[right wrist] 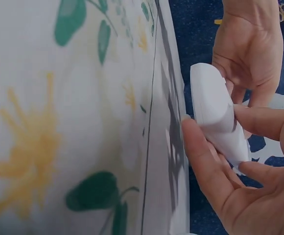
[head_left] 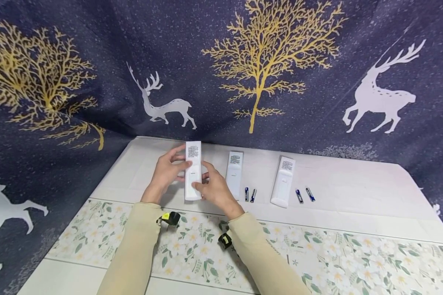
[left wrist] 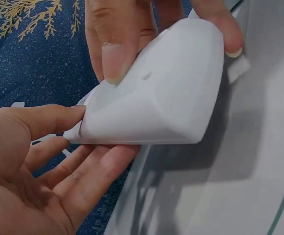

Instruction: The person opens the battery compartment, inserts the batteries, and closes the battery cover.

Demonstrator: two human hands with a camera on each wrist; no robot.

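On the white desk (head_left: pixel 354 192), front strip covered by a floral mat (head_left: pixel 317 254); behind it hangs a dark blue cloth (head_left: pixel 96 49) printed with gold trees and white deer. Far left of the desk, a white remote (head_left: pixel 193 170) is held back side up, tilted off the surface, between both hands. Left hand (head_left: pixel 167 172) grips its left edge, thumb across the back; right hand (head_left: pixel 215 189) pinches the lower end, thumb on the back panel. Second remote (head_left: pixel 234 174) lies flat just beside the right hand, two batteries (head_left: pixel 249 194) next to it. Third remote (head_left: pixel 282 181) further right, another battery pair (head_left: pixel 304 195) beside it. Head view alone shows the spare remotes, batteries and QR labels. Left wrist view shows the rounded remote end (left wrist: pixel 156 105) and a fingertip (left wrist: pixel 113 61) pressed on it. Right wrist view shows the mat edge (right wrist: pixel 152 122) and the remote (right wrist: pixel 215 112) clear of the desk.
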